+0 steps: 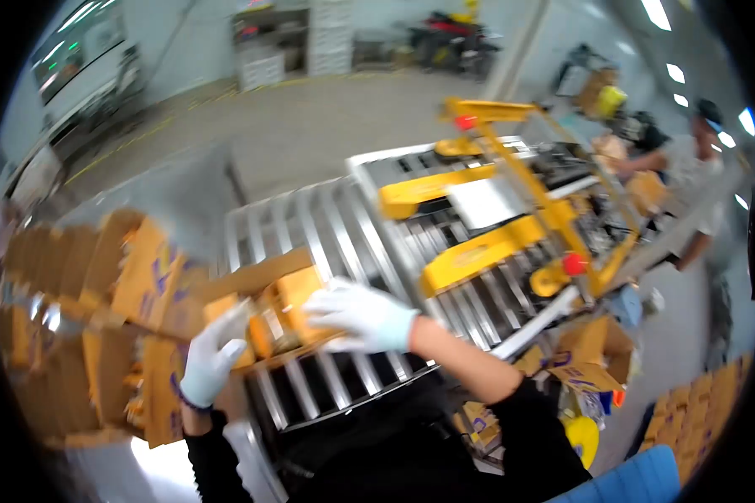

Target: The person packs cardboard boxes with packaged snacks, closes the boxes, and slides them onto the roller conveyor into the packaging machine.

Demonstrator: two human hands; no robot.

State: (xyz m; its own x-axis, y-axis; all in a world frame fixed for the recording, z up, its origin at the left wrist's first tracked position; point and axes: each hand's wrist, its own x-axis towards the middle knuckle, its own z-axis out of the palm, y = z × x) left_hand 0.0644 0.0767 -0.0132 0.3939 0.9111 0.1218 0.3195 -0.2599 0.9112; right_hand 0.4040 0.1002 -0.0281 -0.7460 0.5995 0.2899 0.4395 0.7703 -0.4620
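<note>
Both hands wear white gloves. On the roller conveyor (pixel 335 222) stands an open cardboard box (pixel 252 277) with its flaps up and orange and clear items (pixel 264 327) inside. My left hand (pixel 214 356) is at the box's left side, thumb and fingers apart, with nothing visible between them. My right hand (pixel 361 317) lies over the box's right flap, its fingers pointing left; motion blur hides whether they grip the flap.
Left of the conveyor are several open cardboard boxes (pixel 147 285). A yellow-framed machine (pixel 512 168) with red knobs stands over the rollers on the right. Another person (pixel 692 168) is at the far right. Cartons (pixel 696 415) and a blue chair back (pixel 637 478) are at the lower right.
</note>
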